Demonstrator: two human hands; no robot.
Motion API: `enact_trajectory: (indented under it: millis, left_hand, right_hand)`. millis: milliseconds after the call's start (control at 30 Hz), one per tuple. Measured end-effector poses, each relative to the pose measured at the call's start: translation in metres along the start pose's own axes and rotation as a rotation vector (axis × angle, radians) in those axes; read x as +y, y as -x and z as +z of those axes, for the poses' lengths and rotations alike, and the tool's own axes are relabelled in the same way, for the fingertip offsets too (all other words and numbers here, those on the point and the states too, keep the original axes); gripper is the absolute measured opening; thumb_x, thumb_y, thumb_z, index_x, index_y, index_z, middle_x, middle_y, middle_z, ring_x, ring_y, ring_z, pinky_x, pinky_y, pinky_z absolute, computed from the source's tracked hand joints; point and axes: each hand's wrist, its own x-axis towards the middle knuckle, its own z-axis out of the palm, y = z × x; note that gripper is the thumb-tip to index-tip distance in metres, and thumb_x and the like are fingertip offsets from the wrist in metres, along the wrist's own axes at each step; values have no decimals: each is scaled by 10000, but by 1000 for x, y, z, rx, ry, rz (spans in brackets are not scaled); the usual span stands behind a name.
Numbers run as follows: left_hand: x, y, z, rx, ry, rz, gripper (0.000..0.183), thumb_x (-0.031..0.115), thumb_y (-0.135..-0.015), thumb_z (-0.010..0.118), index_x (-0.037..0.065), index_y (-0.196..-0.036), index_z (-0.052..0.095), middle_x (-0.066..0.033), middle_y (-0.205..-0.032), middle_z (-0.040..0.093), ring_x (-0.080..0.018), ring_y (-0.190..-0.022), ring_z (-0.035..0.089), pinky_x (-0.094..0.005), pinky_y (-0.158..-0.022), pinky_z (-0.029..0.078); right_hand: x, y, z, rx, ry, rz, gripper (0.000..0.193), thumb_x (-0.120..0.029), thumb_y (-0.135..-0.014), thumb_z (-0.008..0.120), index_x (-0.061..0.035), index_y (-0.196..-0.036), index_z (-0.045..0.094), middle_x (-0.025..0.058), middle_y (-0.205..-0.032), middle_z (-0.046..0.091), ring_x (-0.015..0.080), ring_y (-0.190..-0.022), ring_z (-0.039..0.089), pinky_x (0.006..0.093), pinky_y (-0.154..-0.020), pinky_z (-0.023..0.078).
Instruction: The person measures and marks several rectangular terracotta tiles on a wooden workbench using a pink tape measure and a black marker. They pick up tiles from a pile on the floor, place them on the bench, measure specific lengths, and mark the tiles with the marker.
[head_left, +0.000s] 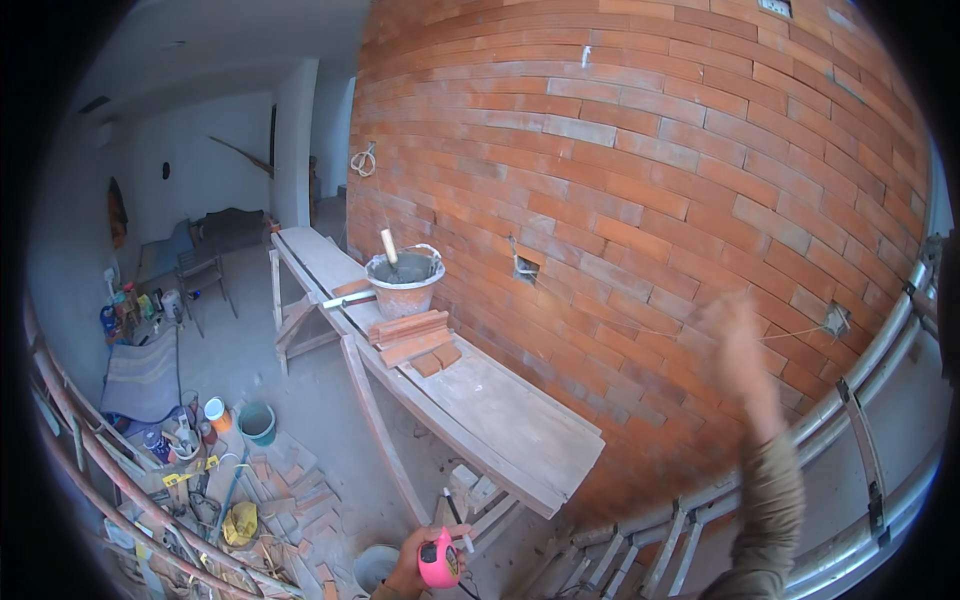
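At the lower edge, my left hand (408, 566) is closed around a pink tape measure (439, 562). A slim black-and-white stick, perhaps a marker (456, 516), rises beside the same fingers. My right hand (738, 345), in a brown sleeve, is raised in front of the brick wall (640, 200) and smeared by motion. Its fingers cannot be made out. A thin line or wire (790, 334) runs across the wall from near that hand to a box opening (836, 319). Whether the hand touches the line or the wall is unclear.
A plank bench (500, 410) carries a mortar bucket (405, 285) with a wooden-handled tool, and stacked brick strips (412, 338). Metal ladder rails (850, 400) stand at right. Curved pipes (130, 490), broken tiles (290, 490), buckets (257, 424) and tools lie lower left.
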Motion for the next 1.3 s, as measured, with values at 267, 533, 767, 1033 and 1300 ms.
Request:
enact_trajectory:
  millis: [267,533,767,1033,1300]
  left_hand:
    - [2,47,-93,90,211,91,632,404,-887,530,-57,-1317,564,-151,-1060,704,-265,-841,691,-376,-697,591]
    - [17,80,-148,256,335,116,606,407,-907,514,-38,-1316,562,-146,-1065,692,-274,-854,679,-395,-716,575]
    - [21,86,-173,288,359,74,584,410,-926,501,-21,-1314,561,-142,-1070,682,-282,-866,669,-411,-733,561]
    - [23,80,-184,298,428,94,559,413,-946,485,-2,-1313,560,-137,-1075,670,-291,-879,656,-429,-752,545]
    - [13,55,-160,283,585,223,535,417,-967,469,18,-1311,559,-132,-1080,658,-300,-892,644,-447,-771,528]
  right_hand:
    - [-311,48,124,-645,-1291,114,420,-422,-993,590,-19,-1056,690,168,-1022,704,302,-1005,662,405,-908,505]
    - [-505,140,174,-1335,-2264,897,572,-478,-1054,447,17,-1290,607,70,-1143,648,164,-1002,606,330,-870,500]
    - [-533,128,152,-1035,-2266,1278,405,-325,-1062,494,20,-1249,593,95,-1133,663,153,-1007,624,290,-887,512]
    - [-526,131,164,-1115,-1753,645,535,-430,-1010,533,61,-1222,554,152,-1070,649,239,-1006,627,348,-886,481]
    - [-510,100,134,-988,-1467,261,829,-544,-792,770,78,-1257,480,231,-1049,614,340,-1009,619,411,-865,480]
